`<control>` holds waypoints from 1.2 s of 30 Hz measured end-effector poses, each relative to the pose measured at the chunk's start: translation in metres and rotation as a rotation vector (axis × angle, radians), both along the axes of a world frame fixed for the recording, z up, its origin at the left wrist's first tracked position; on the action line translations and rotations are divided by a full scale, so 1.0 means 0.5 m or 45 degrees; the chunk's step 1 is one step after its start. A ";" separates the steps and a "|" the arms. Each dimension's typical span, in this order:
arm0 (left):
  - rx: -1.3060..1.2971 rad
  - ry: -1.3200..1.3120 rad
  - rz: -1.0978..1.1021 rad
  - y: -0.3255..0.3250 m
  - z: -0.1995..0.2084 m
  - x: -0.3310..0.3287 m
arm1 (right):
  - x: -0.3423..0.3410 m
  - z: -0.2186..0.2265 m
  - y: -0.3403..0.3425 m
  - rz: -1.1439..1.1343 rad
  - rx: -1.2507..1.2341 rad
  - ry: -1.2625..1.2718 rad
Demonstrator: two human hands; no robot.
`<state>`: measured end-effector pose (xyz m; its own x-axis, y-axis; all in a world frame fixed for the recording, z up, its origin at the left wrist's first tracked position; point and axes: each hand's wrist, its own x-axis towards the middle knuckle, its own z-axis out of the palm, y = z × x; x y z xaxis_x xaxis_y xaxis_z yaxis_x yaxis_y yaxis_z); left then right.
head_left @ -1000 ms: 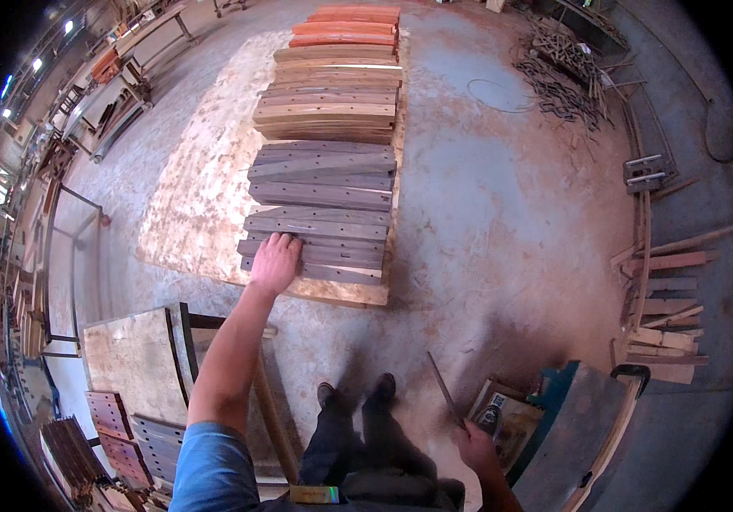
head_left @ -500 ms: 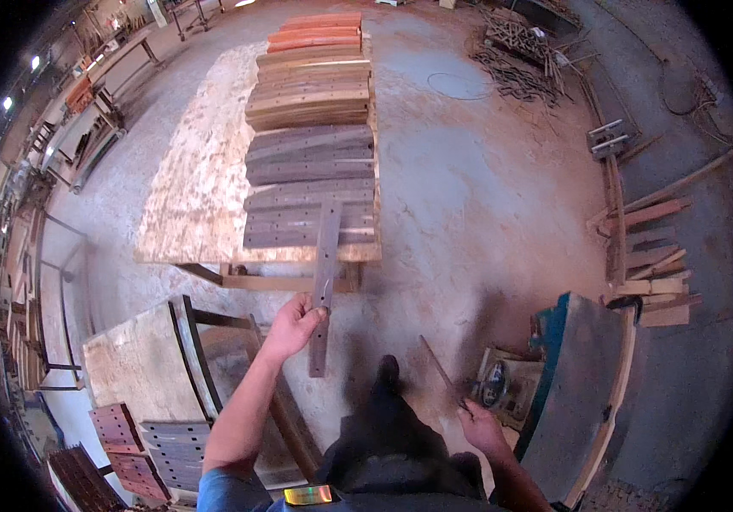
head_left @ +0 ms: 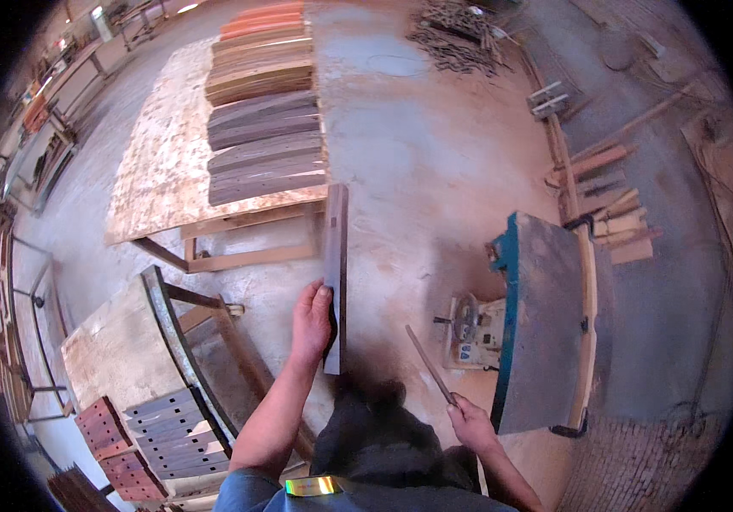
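The left hand (head_left: 311,322) grips one lifted dark slat (head_left: 337,247), the right hand (head_left: 471,424) a thin rod (head_left: 429,364). Other slats (head_left: 262,162) lie, not yet lifted, on the desk (head_left: 157,154) at upper left.

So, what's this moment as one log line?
left hand: holds wooden board | right hand: holds slender rod | table: bears boards in rows

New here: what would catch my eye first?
Probably the long dark board held in the left hand, near the middle, and the thin stick in the right hand. At upper left, wooden slats, orange-red at the far end, line a pale table. A teal-edged grey slab stands at right.
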<state>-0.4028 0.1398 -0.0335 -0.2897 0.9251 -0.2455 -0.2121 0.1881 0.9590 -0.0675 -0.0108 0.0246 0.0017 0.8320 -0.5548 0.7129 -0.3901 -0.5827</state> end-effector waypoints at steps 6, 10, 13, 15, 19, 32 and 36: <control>-0.115 -0.546 -0.186 -0.043 0.071 0.144 | 0.077 0.061 -0.108 -0.258 -0.094 -0.092; -0.112 -0.807 -0.322 -0.085 0.057 0.283 | 0.160 0.073 -0.204 -0.511 -0.066 0.125; -0.231 -0.691 -0.424 -0.127 0.072 0.402 | 0.241 0.058 -0.281 -0.601 -0.017 0.179; -0.242 -0.569 -0.465 -0.154 0.067 0.493 | 0.296 0.059 -0.330 -0.649 0.022 0.206; -0.154 -0.313 -0.641 -0.233 0.026 0.697 | 0.442 0.056 -0.442 -0.740 0.043 0.156; 0.105 0.405 -0.956 -0.407 -0.091 1.268 | 0.669 0.061 -0.776 -1.325 -0.068 0.166; 0.174 0.964 -1.100 -0.351 -0.080 1.314 | 0.668 0.046 -0.820 -1.285 0.106 0.224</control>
<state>0.2540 -0.0357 -0.0735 0.4224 0.8918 -0.1621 0.5741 -0.1248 0.8092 0.2667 -0.4208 0.0478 0.6460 0.5235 -0.5555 -0.0231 -0.7140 -0.6998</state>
